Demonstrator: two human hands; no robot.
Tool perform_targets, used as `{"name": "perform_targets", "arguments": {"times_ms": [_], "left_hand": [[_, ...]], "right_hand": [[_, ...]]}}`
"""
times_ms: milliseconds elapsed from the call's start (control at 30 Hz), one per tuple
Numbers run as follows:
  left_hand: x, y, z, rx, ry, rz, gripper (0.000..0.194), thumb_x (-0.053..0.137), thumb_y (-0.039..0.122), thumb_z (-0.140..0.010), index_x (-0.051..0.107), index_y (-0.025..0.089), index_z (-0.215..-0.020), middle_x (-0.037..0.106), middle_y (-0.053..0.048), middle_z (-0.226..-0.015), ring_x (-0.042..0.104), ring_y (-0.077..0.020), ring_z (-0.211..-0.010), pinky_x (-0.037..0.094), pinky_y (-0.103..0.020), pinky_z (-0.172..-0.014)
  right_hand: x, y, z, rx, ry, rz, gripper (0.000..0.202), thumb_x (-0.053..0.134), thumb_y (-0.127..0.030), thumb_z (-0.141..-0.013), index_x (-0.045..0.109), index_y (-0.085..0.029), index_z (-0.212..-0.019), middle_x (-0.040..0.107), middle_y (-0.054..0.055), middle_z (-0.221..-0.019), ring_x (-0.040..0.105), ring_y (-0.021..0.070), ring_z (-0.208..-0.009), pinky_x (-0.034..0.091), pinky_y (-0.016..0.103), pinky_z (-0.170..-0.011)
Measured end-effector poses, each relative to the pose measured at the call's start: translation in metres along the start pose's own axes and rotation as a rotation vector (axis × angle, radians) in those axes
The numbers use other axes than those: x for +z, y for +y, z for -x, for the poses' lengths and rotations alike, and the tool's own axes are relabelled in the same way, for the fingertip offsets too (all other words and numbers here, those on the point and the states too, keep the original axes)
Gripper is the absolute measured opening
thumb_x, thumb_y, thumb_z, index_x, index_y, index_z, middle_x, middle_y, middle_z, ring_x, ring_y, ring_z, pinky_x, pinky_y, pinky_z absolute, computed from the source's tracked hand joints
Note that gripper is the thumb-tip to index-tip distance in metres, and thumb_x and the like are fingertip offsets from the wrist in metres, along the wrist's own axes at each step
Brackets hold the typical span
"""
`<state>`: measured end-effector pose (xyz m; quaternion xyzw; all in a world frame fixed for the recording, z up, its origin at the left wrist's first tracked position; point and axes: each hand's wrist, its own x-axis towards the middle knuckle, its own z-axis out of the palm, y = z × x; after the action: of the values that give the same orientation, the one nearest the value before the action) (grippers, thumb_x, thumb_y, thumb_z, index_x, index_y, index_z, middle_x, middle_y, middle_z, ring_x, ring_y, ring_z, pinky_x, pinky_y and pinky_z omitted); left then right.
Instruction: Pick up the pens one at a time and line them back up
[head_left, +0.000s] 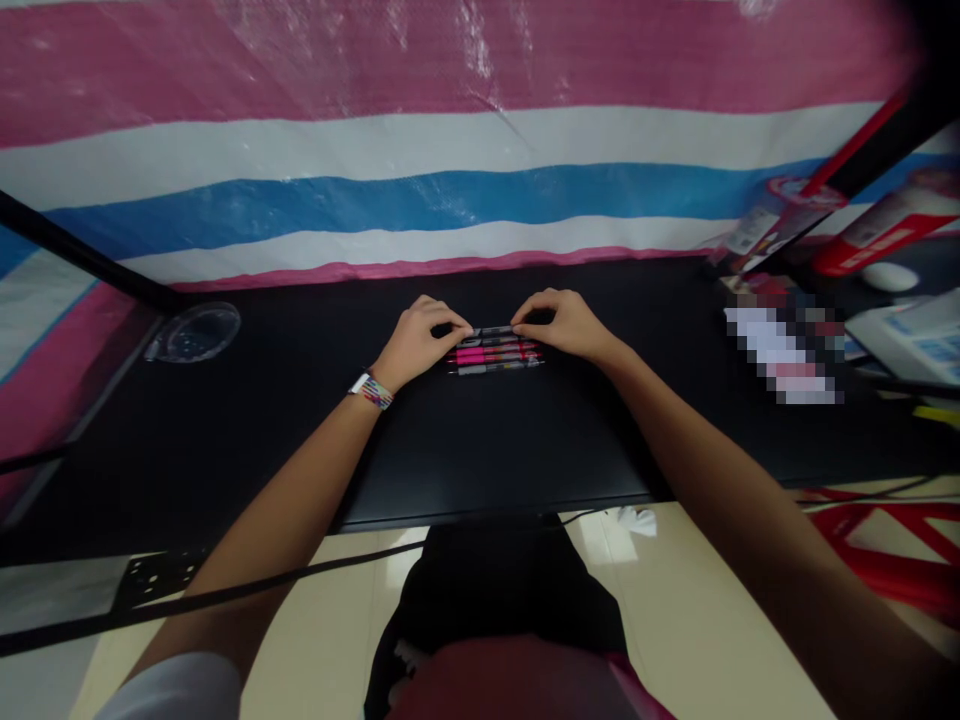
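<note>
Several pens lie side by side across the black table, close together in front of me. The farthest is a dark pen [495,331]; thumb and fingers of my left hand [420,342] pinch its left end. At its right end, my right hand [566,325] pinches it in the same way. Nearer to me lies a pink pen [476,356] with red parts beside it. Closest is a clear-barrelled pen with dark tips [495,368], which neither hand touches. The finger pads and the held pen's ends are partly hidden.
A round clear plastic lid or dish [196,332] lies at the left. On the right stand a clear cylindrical container [776,215], a red-labelled container [885,235] and a white box [915,335]. The table's front edge [495,515] runs between me and the pens. Striped sheeting [450,200] hangs behind.
</note>
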<state>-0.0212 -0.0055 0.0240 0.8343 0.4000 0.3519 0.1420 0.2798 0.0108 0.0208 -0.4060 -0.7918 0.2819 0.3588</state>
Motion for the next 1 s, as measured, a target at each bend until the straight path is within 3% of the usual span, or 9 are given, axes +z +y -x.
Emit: {"name": "perform_targets", "arguments": {"times_ms": [300,767,900,1000], "left_hand": [[0.001,-0.003,-0.002,-0.013,-0.065,-0.017,0.014,0.079,0.035,-0.103,0.088,0.028,-0.095,0.085,-0.003,-0.097,0.072,-0.0243,-0.093,0.051,-0.047,-0.1],[0.003,-0.005,-0.001,-0.024,-0.063,-0.009,0.013,0.076,0.034,-0.102,0.088,0.03,-0.098,0.087,-0.004,-0.099,0.07,-0.0268,-0.097,0.051,-0.048,-0.099],[0.003,-0.004,-0.001,-0.028,-0.05,-0.021,0.018,0.07,0.035,-0.106,0.086,0.028,-0.103,0.086,-0.005,-0.101,0.071,-0.027,-0.096,0.052,-0.048,-0.099],[0.003,-0.004,-0.001,-0.029,-0.051,-0.017,0.022,0.067,0.038,-0.108,0.085,0.026,-0.102,0.086,-0.006,-0.102,0.071,-0.0272,-0.097,0.052,-0.048,-0.1]], "right_hand": [[0.0,-0.001,0.001,-0.071,-0.02,0.069,0.015,0.076,-0.03,-0.091,0.089,-0.024,-0.088,0.085,0.007,-0.094,0.073,0.0267,-0.09,0.053,0.045,-0.091],[0.002,-0.002,0.0,-0.093,0.008,0.11,0.012,0.076,-0.027,-0.09,0.087,-0.027,-0.086,0.084,0.005,-0.092,0.072,0.0284,-0.091,0.054,0.047,-0.093],[0.01,-0.014,0.001,-0.145,0.076,0.113,0.013,0.073,-0.027,-0.092,0.083,-0.026,-0.085,0.081,0.006,-0.09,0.071,0.0284,-0.09,0.053,0.046,-0.091],[0.02,-0.036,0.007,-0.264,0.021,0.128,0.017,0.07,-0.025,-0.096,0.081,-0.024,-0.083,0.075,0.005,-0.084,0.066,0.0256,-0.084,0.051,0.042,-0.084]]}}
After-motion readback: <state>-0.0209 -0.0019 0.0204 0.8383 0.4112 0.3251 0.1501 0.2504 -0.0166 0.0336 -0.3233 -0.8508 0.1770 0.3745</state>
